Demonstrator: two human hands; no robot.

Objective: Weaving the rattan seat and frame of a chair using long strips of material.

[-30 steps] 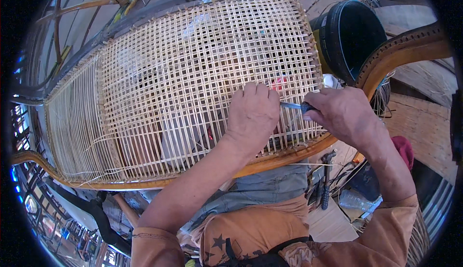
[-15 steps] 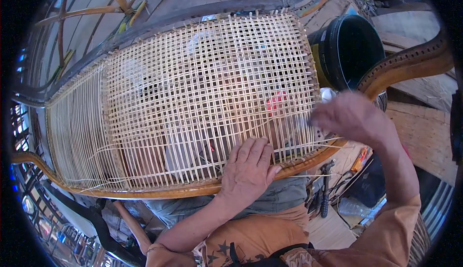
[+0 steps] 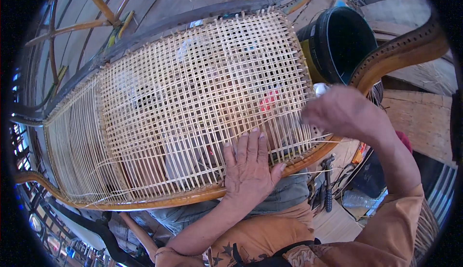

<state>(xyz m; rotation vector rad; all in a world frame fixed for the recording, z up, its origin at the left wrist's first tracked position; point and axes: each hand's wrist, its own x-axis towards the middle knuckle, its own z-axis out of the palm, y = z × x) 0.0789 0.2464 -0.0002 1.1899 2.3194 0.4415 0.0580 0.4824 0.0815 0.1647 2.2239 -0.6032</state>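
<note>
A cane panel (image 3: 193,84), woven from pale flat strips, stretches across a curved wooden frame (image 3: 178,200) over my lap. Its middle and far parts have a tight square mesh; along the near edge, mostly lengthwise-spaced strips show wider gaps. My left hand (image 3: 248,168) lies flat on the near edge, fingers apart and pointing away, thumb by the frame. At the panel's right end, my right hand (image 3: 337,113) is blurred, its fingers curled inward. Whatever it grips is hidden. A few loose strips (image 3: 113,161) stick up at the left.
Beyond the right end stands a dark bucket (image 3: 349,45), close to a curved wooden arm (image 3: 402,57) with a row of holes. A hammer (image 3: 328,182) lies below the frame at right, near a clear plastic bottle (image 3: 359,200). Bamboo poles (image 3: 96,2) cross at the far left.
The view has shifted slightly. My left hand's fingers have spread wider on the panel. My right hand stays curled and blurred at the right end.
</note>
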